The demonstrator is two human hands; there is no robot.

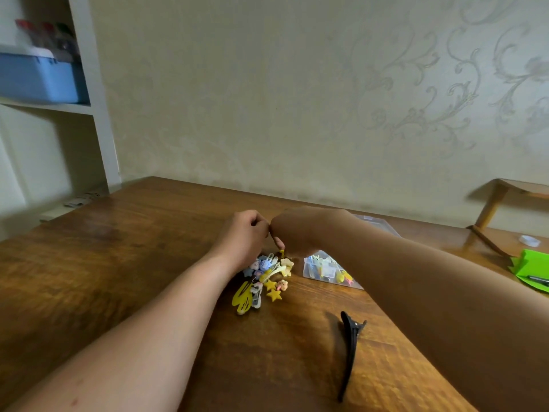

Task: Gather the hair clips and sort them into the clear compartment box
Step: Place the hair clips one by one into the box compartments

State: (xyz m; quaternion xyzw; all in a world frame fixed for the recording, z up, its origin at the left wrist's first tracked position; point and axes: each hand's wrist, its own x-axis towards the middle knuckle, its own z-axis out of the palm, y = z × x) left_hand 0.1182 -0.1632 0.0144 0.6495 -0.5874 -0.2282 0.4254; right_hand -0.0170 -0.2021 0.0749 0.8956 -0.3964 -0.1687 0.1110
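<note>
A pile of small colourful hair clips (264,281) lies mid-table, with yellow stars, a long yellow clip and pastel charms. My left hand (243,236) rests curled over the pile's far end. My right hand (294,233) touches it from the right, fingers pinched on a small yellow clip (281,253) just above the pile. The clear compartment box (326,270) sits right of the pile with several clips inside; my right forearm hides its far part. A long black clip (350,352) lies alone nearer to me.
The wooden table (133,263) meets a wall at the back. A green sheet (531,272) with a dark tool lies at the right edge, beside a small clear round lid (529,240) and a wooden stand (493,209). Shelves with a blue bin (38,77) stand left.
</note>
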